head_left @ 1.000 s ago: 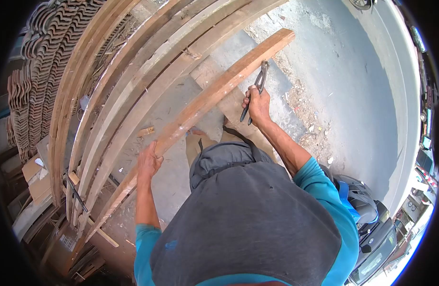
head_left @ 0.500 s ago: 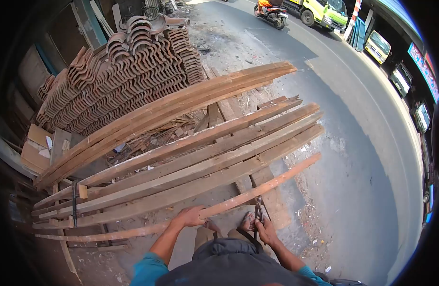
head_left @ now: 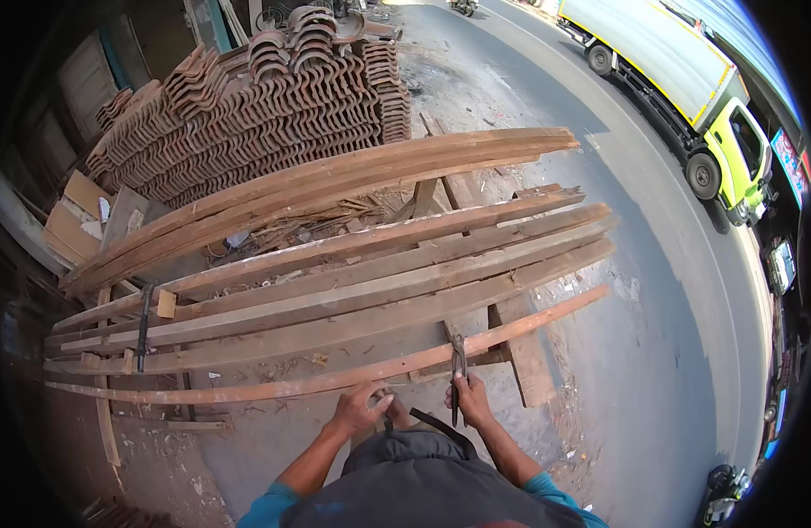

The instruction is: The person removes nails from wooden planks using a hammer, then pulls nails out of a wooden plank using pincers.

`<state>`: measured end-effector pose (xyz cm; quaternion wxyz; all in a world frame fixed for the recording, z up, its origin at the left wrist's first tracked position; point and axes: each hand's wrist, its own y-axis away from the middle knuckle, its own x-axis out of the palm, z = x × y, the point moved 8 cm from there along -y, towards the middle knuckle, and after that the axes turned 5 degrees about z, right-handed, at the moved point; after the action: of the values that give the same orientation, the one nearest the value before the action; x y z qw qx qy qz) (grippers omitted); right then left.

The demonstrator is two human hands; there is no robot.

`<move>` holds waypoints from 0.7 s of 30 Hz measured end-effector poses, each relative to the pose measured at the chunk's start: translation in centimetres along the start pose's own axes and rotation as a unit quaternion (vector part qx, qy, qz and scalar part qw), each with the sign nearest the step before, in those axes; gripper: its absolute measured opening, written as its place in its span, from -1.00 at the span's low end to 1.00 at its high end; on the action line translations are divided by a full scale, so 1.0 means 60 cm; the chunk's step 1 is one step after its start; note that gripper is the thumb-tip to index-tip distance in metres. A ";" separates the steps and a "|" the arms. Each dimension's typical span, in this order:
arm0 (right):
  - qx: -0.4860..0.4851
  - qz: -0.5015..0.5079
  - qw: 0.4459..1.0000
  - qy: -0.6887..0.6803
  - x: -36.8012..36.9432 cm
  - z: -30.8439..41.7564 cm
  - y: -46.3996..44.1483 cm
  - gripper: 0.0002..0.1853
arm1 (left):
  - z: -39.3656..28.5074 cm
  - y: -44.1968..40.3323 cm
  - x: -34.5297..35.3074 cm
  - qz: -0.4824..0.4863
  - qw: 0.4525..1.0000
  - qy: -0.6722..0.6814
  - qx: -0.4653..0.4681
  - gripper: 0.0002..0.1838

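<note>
A long, thin reddish wooden batten lies crosswise in front of me, nearest of the timbers. My right hand is closed around the handles of a pair of pincers. The pincers' head overlaps the batten right of its middle; whether the jaws bite on a nail is too small to tell. My left hand is at the near edge of the batten, thumb apart from the loosely bent fingers, with nothing visible in it. Whether its fingertips touch the wood I cannot make out.
Several thicker beams lie beyond the batten, with another stack of timber behind. Roof tiles are piled at the back left. A short board lies right of my hands. A truck and a motorbike are on the road.
My left hand has come off its grip on the batten and loosened. My right hand has raised the pincers leftward onto the batten. The view has shifted and the truck has come nearer.
</note>
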<state>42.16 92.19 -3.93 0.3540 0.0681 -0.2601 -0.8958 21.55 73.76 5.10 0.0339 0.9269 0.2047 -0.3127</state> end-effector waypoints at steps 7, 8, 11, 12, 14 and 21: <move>0.038 0.079 0.996 -0.029 0.064 -0.028 -0.008 -0.50 | 0.270 0.424 0.108 0.068 0.906 -0.031 -0.418 -0.49; -0.019 0.040 0.999 0.028 0.063 -0.028 -0.008 -0.50 | 0.274 0.483 0.132 0.237 0.903 -0.071 -0.351 -0.54; -0.078 0.007 0.997 0.012 0.087 -0.015 0.040 -0.51 | 0.289 0.665 0.126 0.241 0.852 -0.018 -0.465 -0.62; -0.112 0.007 0.993 0.020 0.093 -0.012 0.059 -0.52 | 0.303 0.713 0.126 0.245 0.837 -0.026 -0.489 -0.62; -0.104 0.010 0.994 0.023 0.104 -0.040 0.084 -0.52 | 0.343 0.778 0.135 0.243 0.821 -0.045 -0.515 -0.63; 0.052 0.085 0.976 0.192 0.091 -0.233 0.130 -0.53 | 0.389 0.737 0.092 0.079 0.905 -0.049 -0.416 -0.68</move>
<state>47.05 77.90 -11.57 0.4687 0.2349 -0.2379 -0.8177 30.04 30.86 -19.76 0.4509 0.8253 0.2402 -0.2403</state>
